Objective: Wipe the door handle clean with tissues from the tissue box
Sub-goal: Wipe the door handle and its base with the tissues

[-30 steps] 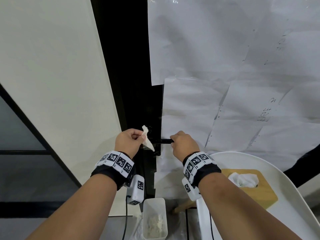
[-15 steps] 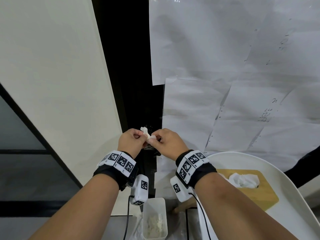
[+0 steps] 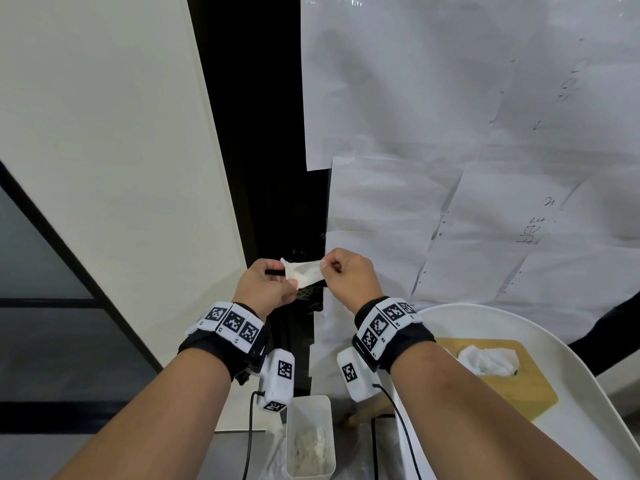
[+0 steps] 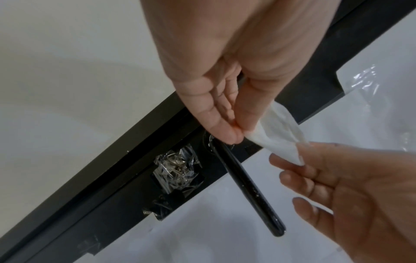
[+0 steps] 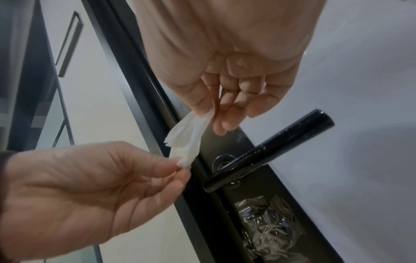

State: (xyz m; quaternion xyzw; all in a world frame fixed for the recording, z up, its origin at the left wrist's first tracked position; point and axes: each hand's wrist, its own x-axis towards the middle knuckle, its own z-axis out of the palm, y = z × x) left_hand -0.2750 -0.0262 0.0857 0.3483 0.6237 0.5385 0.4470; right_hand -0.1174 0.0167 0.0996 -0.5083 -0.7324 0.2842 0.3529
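Both hands now pinch the tissue [image 3: 306, 271]: left hand [image 3: 266, 289] at nine o'clock, right hand [image 3: 349, 275], off the lever since a second ago, at three. Beyond, the door handle [image 5: 268, 151] waits bare; likely refolding before wiping resumes.

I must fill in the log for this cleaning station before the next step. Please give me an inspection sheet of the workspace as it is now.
Surface: white tray at lower right carries the tissue box.
Job's things: tissue stretched between both hands, off the black door handle; wooden tissue box with a tissue sticking up.
Clutter: white bin below with crumpled tissues; crinkled clear film on the door edge below the handle.
Grippers: left hand and right hand each pinch one end of the tissue.
Cables: black cable hangs from each wrist camera.
Surroundings: paper sheets taped on the door; white wall at left.
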